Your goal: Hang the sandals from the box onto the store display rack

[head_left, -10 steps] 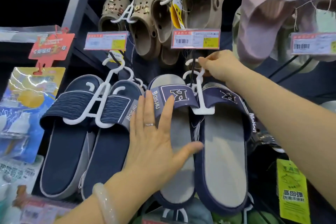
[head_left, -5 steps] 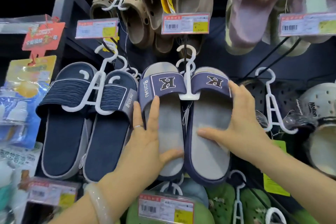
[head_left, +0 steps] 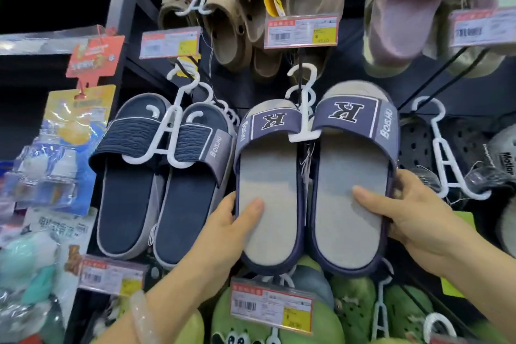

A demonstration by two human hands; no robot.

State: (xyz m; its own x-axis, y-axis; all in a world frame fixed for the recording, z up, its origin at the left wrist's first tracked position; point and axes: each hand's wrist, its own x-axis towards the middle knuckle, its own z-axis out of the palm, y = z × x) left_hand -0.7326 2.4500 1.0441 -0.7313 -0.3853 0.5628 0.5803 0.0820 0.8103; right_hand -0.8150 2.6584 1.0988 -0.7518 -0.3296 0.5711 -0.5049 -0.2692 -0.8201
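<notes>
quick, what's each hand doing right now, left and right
Left hand: grips the left grey-soled K sandal, thumb on the insole.
Right hand: grips the right K sandal, thumb on the insole, fingers round its outer edge.

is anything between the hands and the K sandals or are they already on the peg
Nothing visible is in the way. The left hand and right hand each grip a K sandal, and the white hanger joining the pair is already hooked over the rack peg.
</notes>
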